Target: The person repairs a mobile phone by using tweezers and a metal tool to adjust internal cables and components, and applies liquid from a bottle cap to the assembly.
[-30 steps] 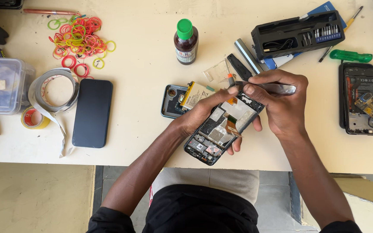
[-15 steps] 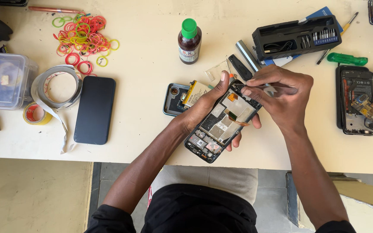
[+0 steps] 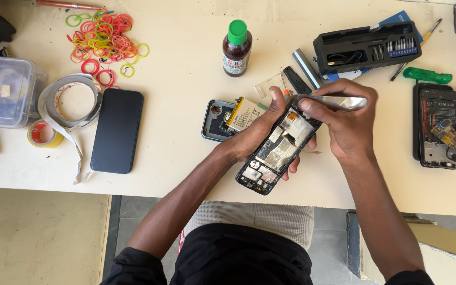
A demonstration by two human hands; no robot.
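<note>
An opened phone frame [image 3: 278, 153] is gripped above the table's [image 3: 186, 105] front edge by the left hand [image 3: 257, 132], fingers curled around it. Metal tweezers [image 3: 339, 102] are pinched shut-fisted in the right hand [image 3: 347, 124], tips touching the frame's top corner.

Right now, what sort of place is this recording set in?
Probably a phone repair bench: the left hand holds an opened phone, the right hand works a metal tool on it, beside a bit kit.

bottles: one [image 3: 237, 47], above the hands
tape rolls: two [image 3: 72, 100] [image 3: 42, 134], left of the hands
closed phones: one [image 3: 117, 130]
</note>
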